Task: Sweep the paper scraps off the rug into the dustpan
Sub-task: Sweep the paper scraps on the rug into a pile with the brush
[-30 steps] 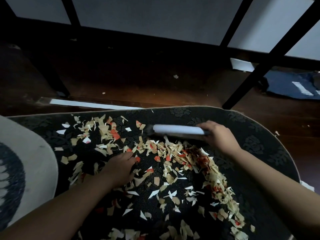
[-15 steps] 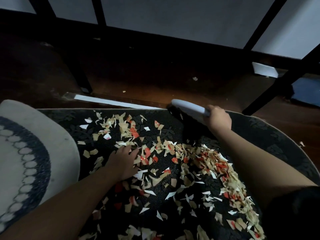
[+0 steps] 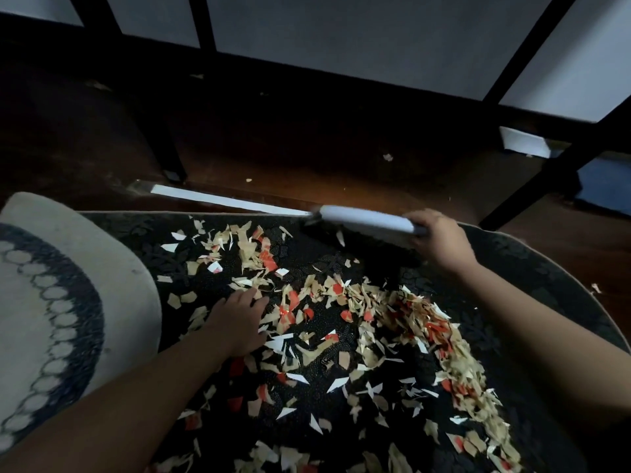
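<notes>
The right hand (image 3: 440,242) grips the handle end of a white-backed hand brush (image 3: 365,221), whose long axis runs left and slightly away from the fist, roughly parallel to the far edge of the dark rug (image 3: 532,268). The brush sits at that far edge, with the paper scraps (image 3: 372,319) lying on the near side of it, toward the person, so a stroke pulled toward the body looks like the one that would gather them. The densest band of scraps curves from the middle of the rug down toward the lower right, directly below the brush hand; a looser scatter lies to the left, around the left hand (image 3: 239,322), which rests flat on the rug with fingers spread among the pieces, holding nothing. The brush hand is plainly the nearer one to the thick band

No dustpan can be made out (the lower edge of the view is dark and cut off), so where the scraps must end up cannot be told. To the left a pale round mat (image 3: 68,302) overlaps the rug and limits sweeping that way; beyond the far edge lies bare wooden floor (image 3: 341,158) with a few stray bits, and dark furniture legs (image 3: 532,186) stand well behind the brush, so a backswing away from the body has some open room
</notes>
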Motion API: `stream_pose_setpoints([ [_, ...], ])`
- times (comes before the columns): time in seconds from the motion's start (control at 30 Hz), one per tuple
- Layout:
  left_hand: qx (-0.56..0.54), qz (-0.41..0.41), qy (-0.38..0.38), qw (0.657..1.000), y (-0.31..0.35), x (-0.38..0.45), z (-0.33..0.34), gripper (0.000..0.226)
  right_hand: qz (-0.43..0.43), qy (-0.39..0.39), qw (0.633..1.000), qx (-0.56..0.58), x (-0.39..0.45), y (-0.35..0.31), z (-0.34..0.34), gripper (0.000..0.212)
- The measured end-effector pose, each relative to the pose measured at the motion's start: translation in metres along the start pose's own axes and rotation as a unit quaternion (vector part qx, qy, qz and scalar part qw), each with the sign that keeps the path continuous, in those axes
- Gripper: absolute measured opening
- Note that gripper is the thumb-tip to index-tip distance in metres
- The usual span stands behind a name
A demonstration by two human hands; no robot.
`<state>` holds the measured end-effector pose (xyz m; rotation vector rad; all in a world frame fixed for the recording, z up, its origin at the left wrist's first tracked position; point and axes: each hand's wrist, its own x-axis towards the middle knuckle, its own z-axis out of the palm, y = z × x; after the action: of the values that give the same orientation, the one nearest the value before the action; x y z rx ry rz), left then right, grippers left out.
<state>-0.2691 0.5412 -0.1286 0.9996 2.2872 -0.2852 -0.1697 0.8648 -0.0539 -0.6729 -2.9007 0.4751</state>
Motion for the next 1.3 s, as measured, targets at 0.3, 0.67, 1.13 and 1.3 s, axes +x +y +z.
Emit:
stream_pose_setpoints([
  [0.3, 0.005, 0.007, 0.001, 1.000, 0.006, 0.006, 0.004, 0.074, 0.032, -0.090, 0.993, -0.066, 0.007, -0.013, 0.034, 0.034],
  [0.67, 0.012, 0.009, 0.001, 1.000, 0.001, 0.004, 0.004, 0.074, -0.050, -0.047, 0.997, 0.019, 0.005, -0.003, -0.014, 0.037],
  [1.13, 0.013, 0.009, -0.009, 1.000, 0.004, 0.001, 0.004, 0.072, -0.097, -0.184, 0.978, 0.003, -0.007, -0.008, 0.001, 0.034],
  [1.3, 0.021, 0.006, -0.002, 1.000, 0.003, 0.000, 0.003, 0.074, -0.086, -0.070, 0.993, 0.033, -0.006, 0.005, -0.013, 0.039],
])
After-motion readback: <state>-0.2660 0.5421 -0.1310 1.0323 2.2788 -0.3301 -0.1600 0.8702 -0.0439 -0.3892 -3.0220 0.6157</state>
